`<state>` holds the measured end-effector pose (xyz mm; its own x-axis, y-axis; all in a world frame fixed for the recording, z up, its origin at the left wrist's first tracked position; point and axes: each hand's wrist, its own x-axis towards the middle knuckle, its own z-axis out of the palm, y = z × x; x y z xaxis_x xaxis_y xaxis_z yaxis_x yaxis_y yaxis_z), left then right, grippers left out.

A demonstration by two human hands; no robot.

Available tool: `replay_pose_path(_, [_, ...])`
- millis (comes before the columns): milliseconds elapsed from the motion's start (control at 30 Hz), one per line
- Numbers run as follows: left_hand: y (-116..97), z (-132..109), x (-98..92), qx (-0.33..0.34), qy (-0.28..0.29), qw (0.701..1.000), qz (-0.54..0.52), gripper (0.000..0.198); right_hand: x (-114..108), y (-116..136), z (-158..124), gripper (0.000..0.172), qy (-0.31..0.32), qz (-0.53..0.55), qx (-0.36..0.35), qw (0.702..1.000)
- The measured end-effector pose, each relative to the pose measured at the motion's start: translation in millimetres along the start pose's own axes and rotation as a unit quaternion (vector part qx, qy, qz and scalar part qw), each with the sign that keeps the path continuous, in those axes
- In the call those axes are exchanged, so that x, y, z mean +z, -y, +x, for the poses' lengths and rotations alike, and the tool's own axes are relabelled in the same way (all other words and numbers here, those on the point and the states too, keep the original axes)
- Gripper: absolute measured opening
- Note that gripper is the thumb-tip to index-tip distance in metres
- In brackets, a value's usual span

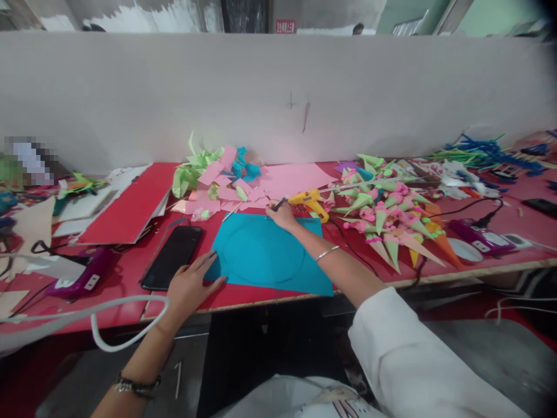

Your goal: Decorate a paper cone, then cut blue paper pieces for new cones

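Observation:
A blue sheet of paper lies flat on the red table in front of me, with a faint curved line on it. My left hand rests on the sheet's left edge with its fingers spread, beside a black phone. My right hand is at the sheet's far edge, closed round a dark pen whose tip points away from me. A yellow glue gun lies just right of that hand.
Pink and green paper scraps are heaped behind the sheet. Several paper cones lie at the right with a purple glue gun. A second purple glue gun and a white cable are at the left. A grey partition stands behind.

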<state>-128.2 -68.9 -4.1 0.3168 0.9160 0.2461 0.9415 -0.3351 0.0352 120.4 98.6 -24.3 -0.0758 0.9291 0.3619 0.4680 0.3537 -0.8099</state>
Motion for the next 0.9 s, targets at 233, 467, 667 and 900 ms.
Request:
replay_pose_path(233, [0.6,-1.1,0.0,0.016,-0.008,1.000,0.002,0.051,-7.7,-3.8,-4.2,0.017,-0.012,-0.005,0.004,1.000])
replay_pose_path(467, [3.8,-0.9,0.0,0.031,0.000,1.000,0.007,0.051,-28.9,1.0,-18.8,0.018,-0.032,0.009,0.007,0.999])
replay_pose_path(667, [-15.0,4.9,-13.4,-0.023,-0.008,0.997,-0.071,0.048,-70.6,28.8,-63.0,0.021,-0.069,0.077,0.025,0.994])
replay_pose_path(900, [-98.7,11.7,-41.4,-0.020,-0.048,0.808,-0.587,0.054,-88.0,104.8,-150.1,0.040,0.050,0.358,0.035,0.932])
